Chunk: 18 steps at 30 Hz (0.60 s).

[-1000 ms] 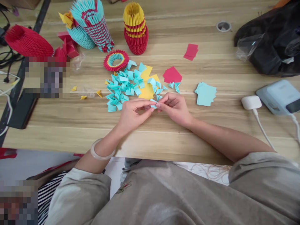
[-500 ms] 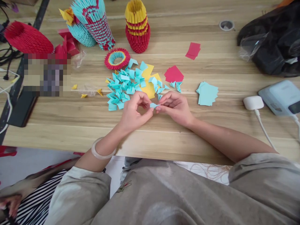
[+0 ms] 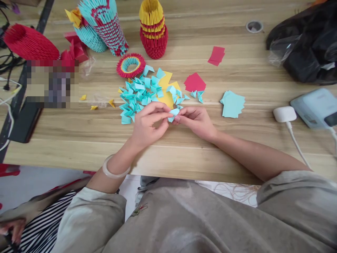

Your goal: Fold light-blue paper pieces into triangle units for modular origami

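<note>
Between my two hands is a small folded piece of light blue paper (image 3: 173, 113). My left hand (image 3: 150, 123) pinches its left side, while my right hand (image 3: 198, 122) holds its right side between thumb and fingers. Just beyond my hands lies a heap of folded blue paper pieces (image 3: 139, 89). Yellow paper sheets (image 3: 168, 96) lie partly under a few of the blue pieces. A stack of red paper (image 3: 195, 83) is behind my right hand, and flat blue paper sheets (image 3: 232, 104) rest to its right.
A red, yellow and blue paper ring (image 3: 131, 65) sits behind the heap. Paper vases (image 3: 153, 31) stand at the back left. On the right are a white earbud case (image 3: 284, 114), a power bank (image 3: 316, 107) and a black bag (image 3: 305, 42). A person's hand (image 3: 14, 228) shows lower left.
The folded blue paper has been turned and tilted up, showing more of its face. My left fingers have shifted and straightened along it; my right hand still pinches it.
</note>
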Motion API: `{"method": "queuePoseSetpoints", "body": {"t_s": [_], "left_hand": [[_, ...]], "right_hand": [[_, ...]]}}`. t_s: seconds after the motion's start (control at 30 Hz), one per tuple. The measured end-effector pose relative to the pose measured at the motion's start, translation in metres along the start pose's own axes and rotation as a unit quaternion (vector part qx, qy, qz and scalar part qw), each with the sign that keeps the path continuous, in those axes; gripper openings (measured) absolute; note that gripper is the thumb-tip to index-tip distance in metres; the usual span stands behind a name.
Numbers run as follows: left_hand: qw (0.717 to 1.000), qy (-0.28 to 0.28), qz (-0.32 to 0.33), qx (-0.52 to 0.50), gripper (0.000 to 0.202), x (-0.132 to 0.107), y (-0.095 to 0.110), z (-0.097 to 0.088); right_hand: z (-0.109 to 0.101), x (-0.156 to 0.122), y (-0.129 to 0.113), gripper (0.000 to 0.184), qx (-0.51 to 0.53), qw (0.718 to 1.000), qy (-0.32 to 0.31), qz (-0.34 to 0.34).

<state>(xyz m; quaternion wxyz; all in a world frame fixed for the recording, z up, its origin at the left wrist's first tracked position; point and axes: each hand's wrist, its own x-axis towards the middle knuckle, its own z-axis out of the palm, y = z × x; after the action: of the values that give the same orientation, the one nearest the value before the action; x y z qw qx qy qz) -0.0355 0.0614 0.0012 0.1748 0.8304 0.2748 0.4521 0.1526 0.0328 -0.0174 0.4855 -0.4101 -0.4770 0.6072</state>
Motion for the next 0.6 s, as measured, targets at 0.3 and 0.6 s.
{"method": "queuePoseSetpoints", "body": {"t_s": [0.3,0.6], "left_hand": [[0.988,-0.031,-0.118,-0.094,0.006,-0.0002,0.0023,0.0013],[0.998,-0.054,-0.023,-0.003,0.011,-0.0014,0.0012,0.0012]], "right_hand": [[0.0011,-0.0015,0.0058,0.038,-0.006,1.000,0.004,-0.006],[0.0042,-0.0043,0.0013,0.033,-0.015,0.998,0.049,-0.043]]}}
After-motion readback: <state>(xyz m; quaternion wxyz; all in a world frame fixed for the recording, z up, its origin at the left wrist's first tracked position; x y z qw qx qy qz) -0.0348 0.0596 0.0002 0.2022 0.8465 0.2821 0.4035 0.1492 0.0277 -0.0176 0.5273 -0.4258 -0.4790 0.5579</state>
